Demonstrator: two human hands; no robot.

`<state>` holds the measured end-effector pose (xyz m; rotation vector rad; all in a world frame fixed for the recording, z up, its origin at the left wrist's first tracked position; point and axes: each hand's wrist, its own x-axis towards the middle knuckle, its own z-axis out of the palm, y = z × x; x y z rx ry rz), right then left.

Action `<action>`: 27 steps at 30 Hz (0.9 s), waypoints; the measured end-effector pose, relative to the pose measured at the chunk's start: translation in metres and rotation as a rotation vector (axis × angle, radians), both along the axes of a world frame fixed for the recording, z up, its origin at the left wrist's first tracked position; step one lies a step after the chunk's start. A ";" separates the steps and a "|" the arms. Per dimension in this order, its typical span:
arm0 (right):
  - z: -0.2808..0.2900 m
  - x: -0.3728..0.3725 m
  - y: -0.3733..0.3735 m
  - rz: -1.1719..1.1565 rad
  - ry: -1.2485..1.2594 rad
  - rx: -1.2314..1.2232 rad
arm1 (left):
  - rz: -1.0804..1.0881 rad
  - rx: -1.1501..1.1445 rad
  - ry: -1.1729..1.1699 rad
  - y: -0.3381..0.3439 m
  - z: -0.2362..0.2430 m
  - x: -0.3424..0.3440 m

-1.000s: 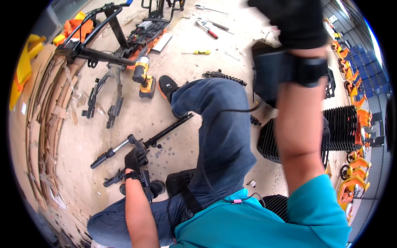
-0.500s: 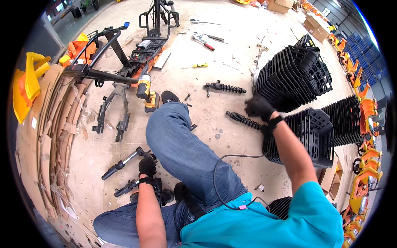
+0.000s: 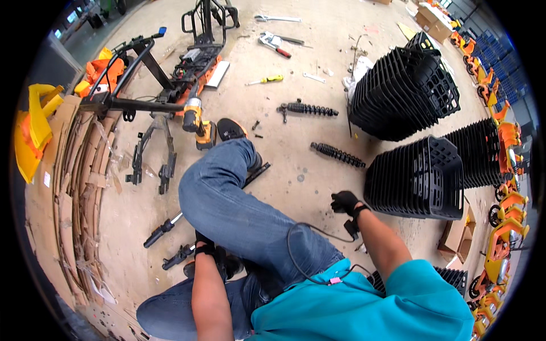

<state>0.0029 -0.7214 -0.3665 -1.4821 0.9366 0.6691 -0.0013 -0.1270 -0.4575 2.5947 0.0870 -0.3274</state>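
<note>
Left hand [image 3: 203, 240] is half-hidden beside the fork [image 3: 162, 232], grip can't be told; right hand [image 3: 344, 202], well right of it, seems empty, fingers loosely apart. Fork's best steadied tbh.

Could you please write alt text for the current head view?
A person's gloved right hand is near stacked black baskets, while the left hand is mostly hidden behind a bent leg. On the floor are two shock absorbers, a cordless driver and a black frame.
</note>
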 end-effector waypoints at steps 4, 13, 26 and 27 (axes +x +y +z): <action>-0.048 -0.030 -0.004 0.313 -0.094 -0.077 | 0.008 -0.072 -0.005 -0.021 -0.005 0.006; -0.003 -0.004 0.072 0.345 0.009 -0.059 | 0.026 -0.123 -0.019 -0.013 -0.014 0.001; -0.059 -0.010 0.022 1.249 -0.509 -0.441 | 0.146 -0.138 0.096 -0.042 -0.018 0.008; -0.057 -0.004 0.031 1.058 -0.433 -0.324 | 0.131 -0.082 0.126 -0.046 -0.007 0.013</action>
